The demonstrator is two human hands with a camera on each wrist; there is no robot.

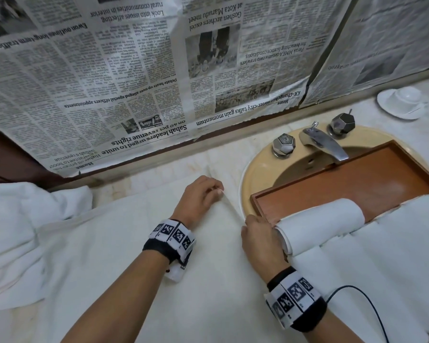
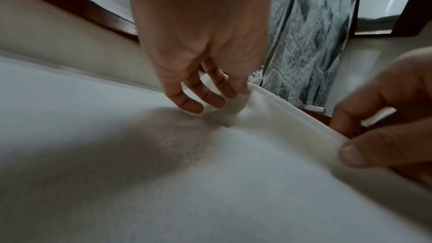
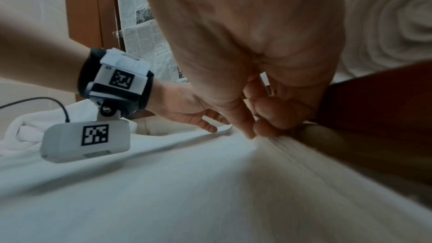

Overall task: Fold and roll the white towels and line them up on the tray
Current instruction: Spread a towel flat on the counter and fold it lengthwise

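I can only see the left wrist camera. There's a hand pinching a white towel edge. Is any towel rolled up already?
Observer: Yes, one rolled towel lies on the wooden tray.
Operator: Where is the tray?
Observer: It rests across a yellowish sink, under the tap.
Operator: Are there more towels waiting?
Observer: A crumpled white heap sits at the left of the counter.
Operator: What's the other hand doing?
Observer: The right hand pinches the flat towel edge beside the tray; the left hand pinches it farther back.
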